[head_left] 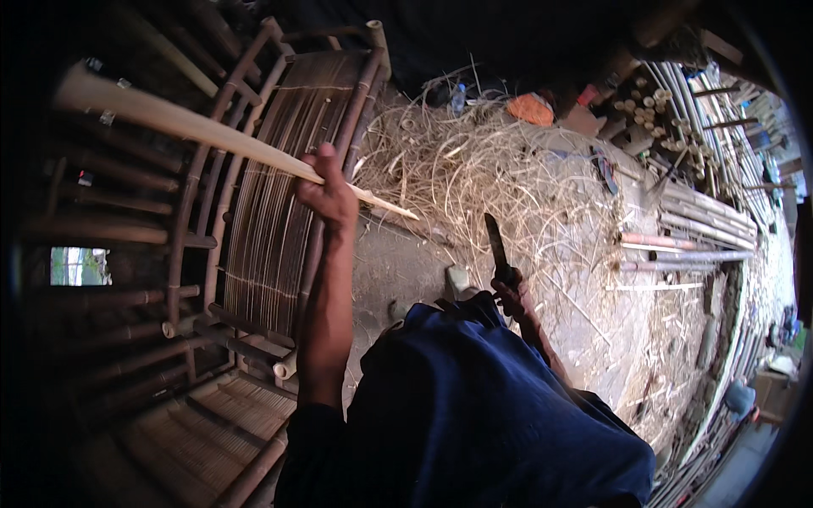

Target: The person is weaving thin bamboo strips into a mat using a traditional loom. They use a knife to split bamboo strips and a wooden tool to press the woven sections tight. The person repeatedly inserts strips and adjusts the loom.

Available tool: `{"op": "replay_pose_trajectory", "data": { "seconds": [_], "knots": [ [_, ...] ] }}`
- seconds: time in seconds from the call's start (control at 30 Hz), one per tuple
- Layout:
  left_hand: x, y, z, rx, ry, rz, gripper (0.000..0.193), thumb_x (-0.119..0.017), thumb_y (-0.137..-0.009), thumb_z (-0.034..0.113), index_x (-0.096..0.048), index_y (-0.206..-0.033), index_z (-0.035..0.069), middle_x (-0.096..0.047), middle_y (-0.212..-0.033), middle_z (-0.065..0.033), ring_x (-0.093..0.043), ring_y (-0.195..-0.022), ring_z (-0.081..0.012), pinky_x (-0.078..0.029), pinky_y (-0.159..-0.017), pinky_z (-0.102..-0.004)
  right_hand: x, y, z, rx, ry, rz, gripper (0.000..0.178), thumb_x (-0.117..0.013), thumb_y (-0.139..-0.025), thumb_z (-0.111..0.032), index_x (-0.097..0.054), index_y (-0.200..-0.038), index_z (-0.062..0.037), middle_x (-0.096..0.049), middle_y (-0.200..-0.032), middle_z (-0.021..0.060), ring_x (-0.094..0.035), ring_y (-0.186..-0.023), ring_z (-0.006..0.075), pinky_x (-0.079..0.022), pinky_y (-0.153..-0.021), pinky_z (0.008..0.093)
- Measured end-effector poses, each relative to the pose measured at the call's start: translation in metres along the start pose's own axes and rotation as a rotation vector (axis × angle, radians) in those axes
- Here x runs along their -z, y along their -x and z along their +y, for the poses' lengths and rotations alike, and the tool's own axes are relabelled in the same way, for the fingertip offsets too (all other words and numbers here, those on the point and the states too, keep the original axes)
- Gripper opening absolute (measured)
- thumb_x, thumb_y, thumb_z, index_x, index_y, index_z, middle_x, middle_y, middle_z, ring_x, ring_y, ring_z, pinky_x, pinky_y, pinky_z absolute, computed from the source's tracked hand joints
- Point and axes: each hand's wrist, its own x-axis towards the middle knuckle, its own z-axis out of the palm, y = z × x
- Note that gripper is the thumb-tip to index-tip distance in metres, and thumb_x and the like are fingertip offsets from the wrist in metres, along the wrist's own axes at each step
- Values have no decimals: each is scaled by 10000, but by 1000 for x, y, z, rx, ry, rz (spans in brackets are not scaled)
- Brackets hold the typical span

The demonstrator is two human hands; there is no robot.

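Note:
My left hand [329, 191] is raised in front of a bamboo bench, closed round a long pale bamboo strip [212, 132]. The strip's narrow end points right past my fingers, and its wide end reaches up to the far left. Lower and to the right, near my body, my right hand [513, 296] grips the handle of a knife [495, 241]. The dark blade points up and away from me. Strip and blade are apart.
At my left stands a bamboo bench [288, 186] with a slatted surface. Curly bamboo shavings [474, 161] cover the floor ahead. Bamboo poles [707, 212] lie at the right, with a stack of cut poles [648, 110] behind. A bottle [458, 99] and an orange thing [531, 109] lie at the back.

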Motion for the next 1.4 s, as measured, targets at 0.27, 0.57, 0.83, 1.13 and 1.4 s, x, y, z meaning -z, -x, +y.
{"op": "replay_pose_trajectory", "data": {
  "seconds": [0.27, 0.57, 0.83, 1.13, 1.4],
  "knots": [
    [-38, -4, 31, -118, -75, -117, 338, -699, -885, 337, -554, -869, 32, -517, -787, -31, -520, -736, -139, -459, -702, -298, -12, -71, -87, -6, 12, -333, 412, -708, -839, -189, -524, -1156, 0, -663, -864, 86, -652, -659, 167, -538, -553, 300],
    [-60, -32, 105, -255, 69, -4, 316, -610, -954, 298, -512, -760, 69, -377, -552, 65, -332, -492, -19, -255, -470, -204, -68, -56, -195, 458, 594, -328, 488, -714, -786, -149, -465, -1198, -70, -662, -927, 191, -655, -831, 409, -526, -697, 457],
    [-95, -25, 105, -301, 121, 85, 336, -627, -946, 242, -453, -710, 77, -325, -589, 70, -283, -539, -7, -216, -481, -185, -121, -72, -185, 567, 713, -354, 337, -617, -863, -188, -486, -1145, -58, -626, -783, 258, -623, -728, 461, -489, -607, 518],
    [-79, -45, 85, -200, 221, 97, 276, -646, -931, 216, -483, -753, 81, -340, -583, 74, -283, -529, -2, -201, -474, -190, -146, -67, -273, 722, 509, -272, 310, -642, -841, -106, -476, -1099, -57, -603, -723, 222, -627, -656, 424, -487, -544, 458],
    [-95, -47, 67, -304, 110, 63, 322, -622, -935, 178, -395, -725, 88, -309, -650, 68, -293, -575, -26, -227, -493, -209, -150, -133, -160, 744, 870, -274, 208, -533, -888, -140, -442, -1047, -42, -573, -631, 224, -596, -568, 444, -433, -481, 527]
  ]
}}
